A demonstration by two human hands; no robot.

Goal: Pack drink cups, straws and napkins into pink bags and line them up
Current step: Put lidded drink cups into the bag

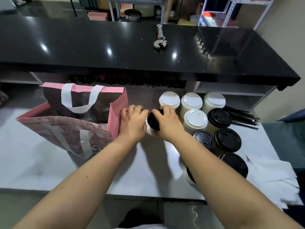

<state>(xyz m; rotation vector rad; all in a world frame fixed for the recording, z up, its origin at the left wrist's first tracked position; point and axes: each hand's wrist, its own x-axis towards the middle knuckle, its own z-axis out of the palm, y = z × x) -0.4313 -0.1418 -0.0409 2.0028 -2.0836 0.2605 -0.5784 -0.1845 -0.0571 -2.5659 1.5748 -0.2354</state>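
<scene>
Black lid (204, 140) reading "UTION", right hand (168, 120) gripping cup (153, 121)

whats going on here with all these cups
A person grips one black-lidded cup with the left hand and right hand, just beside the open pink bag on the table. The other cups, white-lidded and black-lidded, sit grouped to the right, with black straws behind them and napkins nearer the person.
</scene>
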